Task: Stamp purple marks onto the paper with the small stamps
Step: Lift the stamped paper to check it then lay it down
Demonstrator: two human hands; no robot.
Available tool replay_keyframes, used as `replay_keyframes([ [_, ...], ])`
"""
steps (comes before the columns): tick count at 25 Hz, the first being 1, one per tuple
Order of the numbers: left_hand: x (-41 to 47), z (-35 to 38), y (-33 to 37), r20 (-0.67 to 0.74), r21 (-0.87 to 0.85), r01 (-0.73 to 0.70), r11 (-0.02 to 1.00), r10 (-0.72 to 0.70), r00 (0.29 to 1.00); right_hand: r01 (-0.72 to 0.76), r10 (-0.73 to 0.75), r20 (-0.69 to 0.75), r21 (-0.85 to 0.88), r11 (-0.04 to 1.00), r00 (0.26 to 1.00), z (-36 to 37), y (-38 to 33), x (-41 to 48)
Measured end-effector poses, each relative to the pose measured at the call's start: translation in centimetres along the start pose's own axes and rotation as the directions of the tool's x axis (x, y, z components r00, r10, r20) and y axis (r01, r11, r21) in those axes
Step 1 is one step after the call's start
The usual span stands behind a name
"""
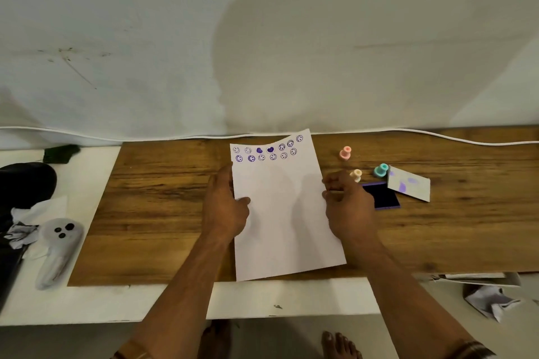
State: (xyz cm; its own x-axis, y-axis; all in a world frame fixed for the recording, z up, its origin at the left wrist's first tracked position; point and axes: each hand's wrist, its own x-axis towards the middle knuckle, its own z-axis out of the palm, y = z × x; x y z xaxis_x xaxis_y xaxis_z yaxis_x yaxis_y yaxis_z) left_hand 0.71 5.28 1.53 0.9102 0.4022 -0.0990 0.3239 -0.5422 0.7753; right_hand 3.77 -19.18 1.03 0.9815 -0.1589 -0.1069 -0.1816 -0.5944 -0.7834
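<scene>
A white sheet of paper [287, 213] is held up over the wooden board [163, 198], its top edge curling. Two rows of purple smiley and heart marks run along its top. My left hand [224, 204] grips the paper's left edge, thumb on the front. My right hand [348, 204] grips the right edge. A pink stamp [345, 152], a cream stamp [356, 175] and a teal stamp [381, 170] stand on the board to the right. The open purple ink pad [383, 197] lies beside my right hand, partly hidden by it.
The ink pad's lid [409, 183], smudged purple, lies right of the stamps. A white cable [437, 133] runs along the wall. A white controller [59, 245] and a dark object [26, 181] sit at the left. Crumpled paper [493, 300] lies low right. Bare feet [339, 344] show below the table.
</scene>
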Motion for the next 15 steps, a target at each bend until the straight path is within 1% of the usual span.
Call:
replay_keyframes([
  [2,-0.3,0.4,-0.6,0.009,0.179,-0.050,0.983,0.049,0.999,0.049,-0.048,0.018,-0.102,0.994,0.999,0.6,0.5,-0.4],
  [3,-0.4,0.6,-0.9,0.025,0.240,-0.069,0.968,0.065,0.998,0.077,-0.073,0.026,-0.150,0.986,0.997,0.8,0.7,-0.5],
  [5,-0.4,0.7,-1.4,0.068,0.322,-0.113,0.940,0.096,0.993,0.144,-0.133,0.062,-0.251,0.957,0.989,1.1,1.0,-0.7],
  [8,-0.4,0.6,-1.7,0.109,0.462,-0.151,0.874,0.113,0.988,0.251,-0.217,0.128,-0.400,0.881,0.968,1.5,1.2,-1.0],
  [12,-0.5,0.7,-1.7,0.123,0.502,-0.180,0.846,0.136,0.983,0.255,-0.198,0.166,-0.492,0.833,0.966,1.7,1.1,-1.2],
  [15,-0.7,0.6,-2.0,0.142,0.528,-0.177,0.830,0.119,0.983,0.267,-0.191,0.197,-0.509,0.819,0.962,1.8,1.0,-1.4],
])
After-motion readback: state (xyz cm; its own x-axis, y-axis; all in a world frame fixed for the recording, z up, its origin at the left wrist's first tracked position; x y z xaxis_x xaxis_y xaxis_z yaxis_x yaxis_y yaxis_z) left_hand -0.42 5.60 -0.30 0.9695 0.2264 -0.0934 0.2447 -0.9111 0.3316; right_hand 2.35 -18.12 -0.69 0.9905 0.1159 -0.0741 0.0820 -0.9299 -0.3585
